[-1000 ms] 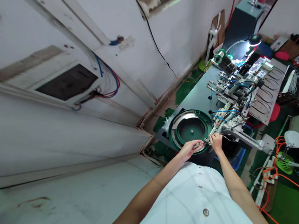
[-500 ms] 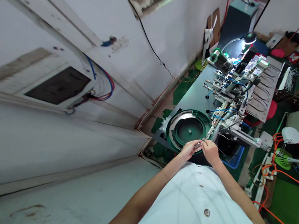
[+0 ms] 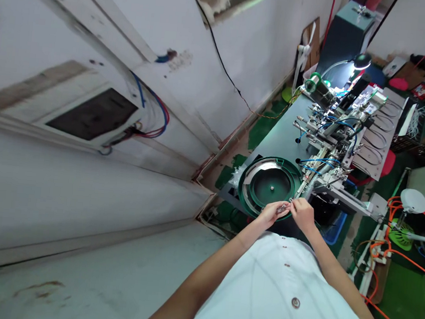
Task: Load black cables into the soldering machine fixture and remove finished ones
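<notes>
Metal parts (image 3: 281, 209) lay in the left hand (image 3: 269, 215), fingers curled round them, by the near rim of the bowl (image 3: 264, 186). The right hand (image 3: 304, 215) bent its fingers alongside, their grip hidden. A loosened curl risked spilling parts into the bowl.

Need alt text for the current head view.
A person's left hand holds small metal parts at the near edge of a round green bowl, the right hand close beside it. Beyond, a metal machine with blue tubes sits on a table near a lit lamp.
</notes>
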The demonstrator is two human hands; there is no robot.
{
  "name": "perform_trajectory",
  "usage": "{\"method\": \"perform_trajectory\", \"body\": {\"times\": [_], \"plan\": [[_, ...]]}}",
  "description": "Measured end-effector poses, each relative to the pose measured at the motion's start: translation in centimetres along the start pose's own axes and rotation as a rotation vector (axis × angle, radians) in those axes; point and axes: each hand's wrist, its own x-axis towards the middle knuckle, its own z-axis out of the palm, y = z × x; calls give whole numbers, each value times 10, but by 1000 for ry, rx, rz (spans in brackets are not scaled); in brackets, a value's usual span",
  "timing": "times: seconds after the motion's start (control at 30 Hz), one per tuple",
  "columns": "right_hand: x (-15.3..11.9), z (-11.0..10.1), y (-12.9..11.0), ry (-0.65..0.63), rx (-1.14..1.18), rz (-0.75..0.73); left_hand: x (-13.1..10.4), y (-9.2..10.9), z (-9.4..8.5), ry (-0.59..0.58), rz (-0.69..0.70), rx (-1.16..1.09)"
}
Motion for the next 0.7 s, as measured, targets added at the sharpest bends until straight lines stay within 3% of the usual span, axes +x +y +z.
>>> {"method": "perform_trajectory", "body": {"times": [0.17, 0.33, 0.7], "plan": [[22, 32, 41, 9, -39, 131, -1, 3, -5, 3, -23, -20], [33, 60, 51, -55, -67, 104, -5, 6, -9, -10, -12, -35], [36, 65, 50, -112, -97, 66, -4, 5, -14, -52, 0, -86]]}}
